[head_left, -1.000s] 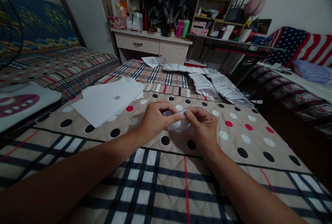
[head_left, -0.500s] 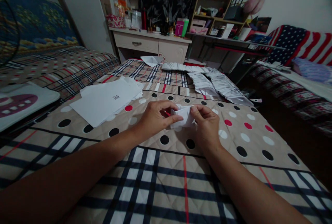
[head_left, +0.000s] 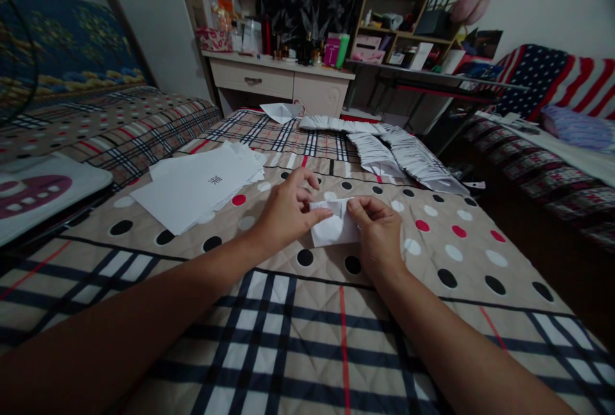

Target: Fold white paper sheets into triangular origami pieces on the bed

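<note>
A small folded sheet of white paper (head_left: 331, 230) is between my hands, just above the polka-dot bedspread. My right hand (head_left: 382, 229) pinches its right end, thumb in front and fingers curled behind. My left hand (head_left: 288, 210) is at the left end, its thumb lying across the front of the paper. The left index finger is raised off the upper edge, while other left fingers curl near the left edge, partly hidden. To the left lies a loose stack of white sheets (head_left: 187, 191), the top one bearing a small dark printed mark.
Rows of folded white papers (head_left: 413, 159) stand packed at the bed's far right. Another white paper piece (head_left: 278, 113) lies at the far edge. A white case with a purple patch (head_left: 43, 194) sits at left. Beyond are a cluttered dresser (head_left: 273, 79) and shelf (head_left: 396, 31).
My left index finger has lifted away from the paper's upper edge. The folded paper now shows more of its front and sits slightly lower. My right hand keeps its pinch.
</note>
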Demonstrator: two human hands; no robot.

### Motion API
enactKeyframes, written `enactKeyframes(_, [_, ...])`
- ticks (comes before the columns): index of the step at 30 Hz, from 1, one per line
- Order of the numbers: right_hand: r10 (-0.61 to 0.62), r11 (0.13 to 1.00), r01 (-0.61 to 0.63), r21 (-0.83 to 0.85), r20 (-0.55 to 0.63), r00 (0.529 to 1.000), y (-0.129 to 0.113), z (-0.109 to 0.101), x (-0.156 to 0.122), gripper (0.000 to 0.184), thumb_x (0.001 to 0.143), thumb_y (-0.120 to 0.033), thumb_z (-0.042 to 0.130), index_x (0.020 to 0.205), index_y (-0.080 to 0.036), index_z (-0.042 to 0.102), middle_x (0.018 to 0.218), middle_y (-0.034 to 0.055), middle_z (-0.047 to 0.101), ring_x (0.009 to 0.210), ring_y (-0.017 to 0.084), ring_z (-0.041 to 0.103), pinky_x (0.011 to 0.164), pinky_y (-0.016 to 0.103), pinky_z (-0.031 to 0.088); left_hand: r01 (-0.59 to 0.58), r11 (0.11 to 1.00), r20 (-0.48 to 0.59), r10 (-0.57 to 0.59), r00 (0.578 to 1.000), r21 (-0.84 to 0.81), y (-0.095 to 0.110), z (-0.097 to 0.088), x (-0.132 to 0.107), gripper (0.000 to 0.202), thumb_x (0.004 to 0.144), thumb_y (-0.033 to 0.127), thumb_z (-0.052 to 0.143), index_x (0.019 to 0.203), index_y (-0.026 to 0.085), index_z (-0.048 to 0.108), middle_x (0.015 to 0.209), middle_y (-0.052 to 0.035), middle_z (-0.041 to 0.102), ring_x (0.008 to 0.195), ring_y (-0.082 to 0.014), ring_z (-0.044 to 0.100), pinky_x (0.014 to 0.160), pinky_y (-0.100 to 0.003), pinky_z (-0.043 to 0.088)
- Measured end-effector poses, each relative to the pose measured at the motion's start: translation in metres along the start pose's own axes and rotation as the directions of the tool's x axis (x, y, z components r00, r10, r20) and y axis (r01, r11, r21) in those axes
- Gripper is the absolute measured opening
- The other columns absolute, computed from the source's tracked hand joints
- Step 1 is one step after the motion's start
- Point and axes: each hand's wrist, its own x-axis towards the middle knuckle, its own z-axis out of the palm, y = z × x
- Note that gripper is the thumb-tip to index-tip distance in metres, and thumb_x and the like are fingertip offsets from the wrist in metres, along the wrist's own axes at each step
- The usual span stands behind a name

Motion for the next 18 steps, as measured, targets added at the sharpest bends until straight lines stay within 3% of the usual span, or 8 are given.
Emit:
enactKeyframes(3, [0.015,1.000,-0.015,-0.008,0.026,1.000,0.002,0.000,0.001,0.019,0.068,-0.035,0.074,0.067,-0.018,0.065,0.060,-0.0010,0.061,0.051,0.010,0.047,0.047,0.022,0.036,0.069,0.997,0.039,-0.067,0.997,-0.045,0.000,-0.003,0.003,0.045,0.070,0.021,0.071,0.111,0.021,0.052,0.060,0.0075,0.058,0.046,-0.0079,0.054,0.044,-0.016,0.034])
enactKeyframes(7, [0.044,0.999,-0.040,-0.027,0.178,0.983,0.006,-0.003,0.006,0.022,0.067,-0.036,0.075,0.067,-0.018,0.062,0.058,-0.0022,0.057,0.050,0.010,0.046,0.047,0.022,0.036,0.073,0.997,0.106,-0.069,0.992,-0.027,-0.004,-0.012,0.011,0.036,0.070,0.015,0.068,0.104,0.018,0.059,0.057,0.0068,0.055,0.046,-0.0072,0.051,0.045,-0.017,0.033])
enactKeyframes(14, [0.113,0.974,0.012,-0.225,0.536,0.837,0.005,-0.006,0.008,0.029,0.070,-0.039,0.074,0.062,-0.015,0.061,0.056,-0.0025,0.053,0.051,0.008,0.043,0.046,0.020,0.030,0.028,0.998,0.280,-0.042,0.959,0.054,-0.013,-0.021,0.017,0.023,0.062,0.013,0.073,0.085,0.016,0.074,0.059,0.0025,0.060,0.051,-0.0080,0.050,0.047,-0.018,0.034])
enactKeyframes(16, [0.114,0.972,0.022,-0.234,0.554,0.824,0.002,-0.006,0.007,0.029,0.071,-0.038,0.073,0.059,-0.014,0.061,0.054,-0.0024,0.053,0.050,0.008,0.042,0.045,0.020,0.029,0.094,0.996,0.303,-0.091,0.949,0.007,-0.011,-0.021,0.017,0.026,0.062,0.016,0.074,0.088,0.015,0.074,0.060,0.0014,0.062,0.050,-0.0084,0.051,0.046,-0.018,0.035])
enactKeyframes(18, [0.127,0.979,-0.025,-0.202,0.514,0.848,-0.001,-0.005,0.005,0.028,0.071,-0.038,0.073,0.060,-0.015,0.062,0.050,-0.0034,0.050,0.045,0.007,0.039,0.041,0.019,0.027,0.171,0.983,0.303,-0.143,0.942,-0.068,-0.010,-0.019,0.018,0.030,0.067,0.019,0.072,0.097,0.015,0.074,0.057,0.0014,0.062,0.047,-0.0083,0.050,0.044,-0.018,0.033])
